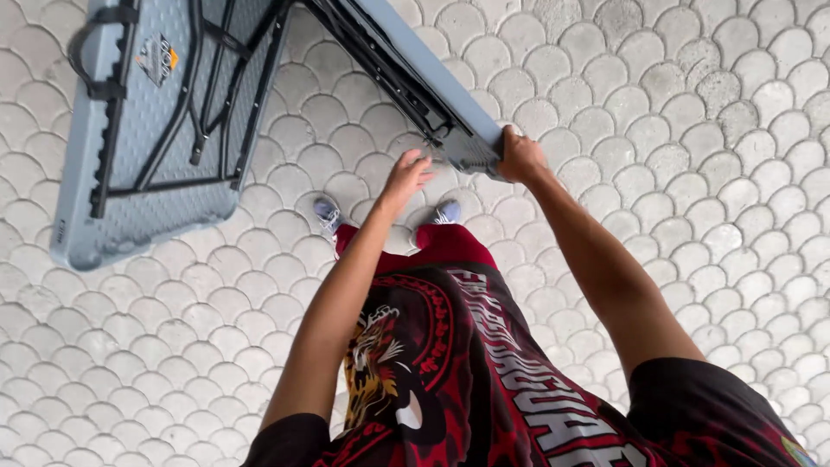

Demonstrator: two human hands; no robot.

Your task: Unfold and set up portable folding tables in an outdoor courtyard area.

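Note:
A grey plastic folding table (147, 112) is partly unfolded above the pavement, its underside with black metal legs (216, 95) facing me. My right hand (519, 157) grips the corner of the raised half (415, 60). Just left of that corner, my left hand (406, 173) reaches toward the same edge with its fingers apart; whether it touches the edge is unclear. The other half of the table lies tilted at the upper left.
The ground is pale paving of fan-shaped stones (692, 130) all around. My two shoes (327, 212) stand below the table's corner. A black strap handle (95, 52) hangs at the far left edge of the table.

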